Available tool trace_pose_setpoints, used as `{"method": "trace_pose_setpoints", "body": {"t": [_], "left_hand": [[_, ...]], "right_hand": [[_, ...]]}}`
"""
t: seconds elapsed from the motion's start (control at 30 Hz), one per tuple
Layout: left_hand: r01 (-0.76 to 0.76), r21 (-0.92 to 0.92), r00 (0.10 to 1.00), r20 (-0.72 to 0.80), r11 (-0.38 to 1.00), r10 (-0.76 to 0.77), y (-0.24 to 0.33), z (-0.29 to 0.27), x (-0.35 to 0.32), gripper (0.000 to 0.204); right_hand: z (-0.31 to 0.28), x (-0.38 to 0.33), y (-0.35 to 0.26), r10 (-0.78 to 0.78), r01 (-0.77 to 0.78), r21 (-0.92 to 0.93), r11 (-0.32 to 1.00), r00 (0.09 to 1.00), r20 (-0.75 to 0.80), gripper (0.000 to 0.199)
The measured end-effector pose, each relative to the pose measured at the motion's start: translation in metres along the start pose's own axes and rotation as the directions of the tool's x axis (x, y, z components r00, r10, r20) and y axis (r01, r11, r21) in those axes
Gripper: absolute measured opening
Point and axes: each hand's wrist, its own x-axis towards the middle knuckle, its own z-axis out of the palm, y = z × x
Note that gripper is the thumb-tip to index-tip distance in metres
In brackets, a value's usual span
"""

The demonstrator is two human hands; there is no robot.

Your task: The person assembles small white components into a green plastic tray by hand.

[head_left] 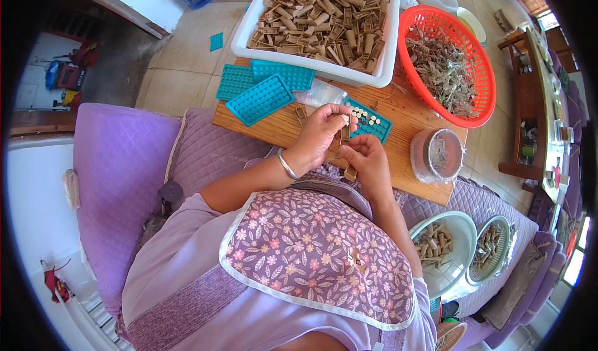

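Trough-shaped piece (345,134) — brown, narrow, open-topped, partly hidden

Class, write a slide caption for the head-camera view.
Left hand and right hand handling a small brown piece at a wooden table near a red basket.

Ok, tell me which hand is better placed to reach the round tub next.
Probably the right hand: it is nearer the tub than the left hand, though both are at small brown pieces.
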Motion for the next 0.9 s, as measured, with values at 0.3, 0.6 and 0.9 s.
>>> {"method": "trace_pose_setpoints", "body": {"t": [0.3,0.6,0.9], "left_hand": [[-0.001,0.027,0.999,-0.046,1.000,0.002,0.005,0.011,0.011,0.012],[-0.060,0.026,0.995,-0.076,0.998,0.062,0.001,0.005,0.013,0.014],[-0.040,-0.128,0.994,-0.107,0.991,0.026,-0.001,0.016,0.010,0.013]], "right_hand": [[0.001,0.001,-0.003,-0.172,0.180,-0.139,0.974,0.983,0.066,0.021],[-0.006,0.003,0.005,-0.243,0.235,-0.094,0.968,0.965,-0.093,0.012],[-0.013,0.015,0.022,-0.157,0.156,-0.024,0.988,0.983,-0.097,0.015]]}}
